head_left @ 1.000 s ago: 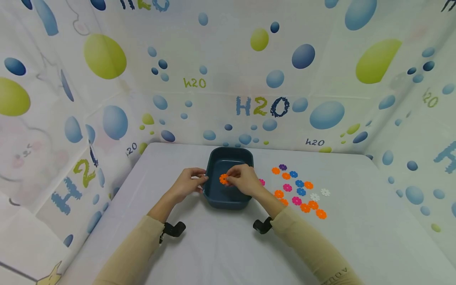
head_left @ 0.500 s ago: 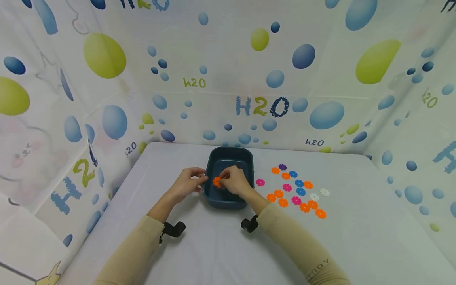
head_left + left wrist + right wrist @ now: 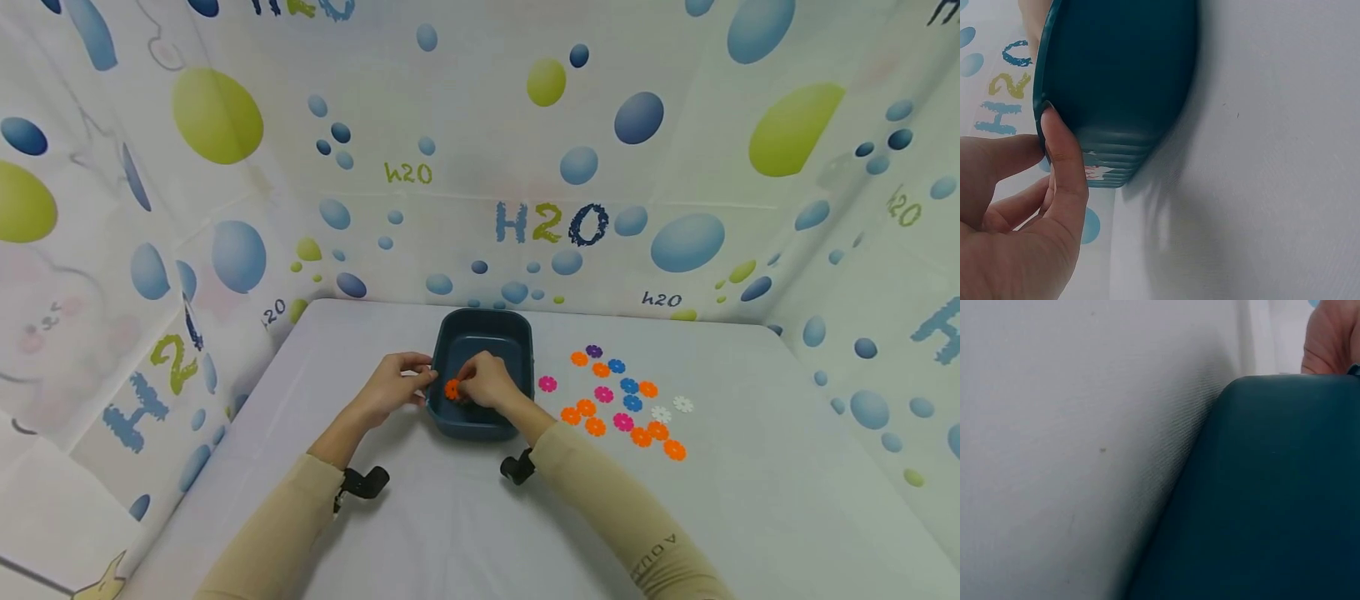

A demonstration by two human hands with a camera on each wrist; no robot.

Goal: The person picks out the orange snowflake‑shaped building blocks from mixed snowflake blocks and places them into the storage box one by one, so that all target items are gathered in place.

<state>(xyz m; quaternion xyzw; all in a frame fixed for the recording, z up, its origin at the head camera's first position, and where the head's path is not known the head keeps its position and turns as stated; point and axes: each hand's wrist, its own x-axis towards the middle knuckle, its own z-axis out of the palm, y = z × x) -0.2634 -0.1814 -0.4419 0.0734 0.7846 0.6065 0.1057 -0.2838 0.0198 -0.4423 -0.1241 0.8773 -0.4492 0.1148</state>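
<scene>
Down goes the right hand into the dark teal basin, arm reaching in from the near right, wrist bent over the rim and fingers curled, an orange flower piece pinched at the tips, low inside by the left wall. The left hand clamps the left rim between thumb and fingers. Compared with one second ago, the right hand and its flower have slid leftward and sunk lower, while the left hand hasn't budged; a pink flower and an orange one beside the basin, partly or wholly covered then, are now in plain sight. The right fingertips hide part of the held piece, its contact with the floor impossible to judge; the right-wrist view catches mostly basin wall, with a hand cut off at its corner.
</scene>
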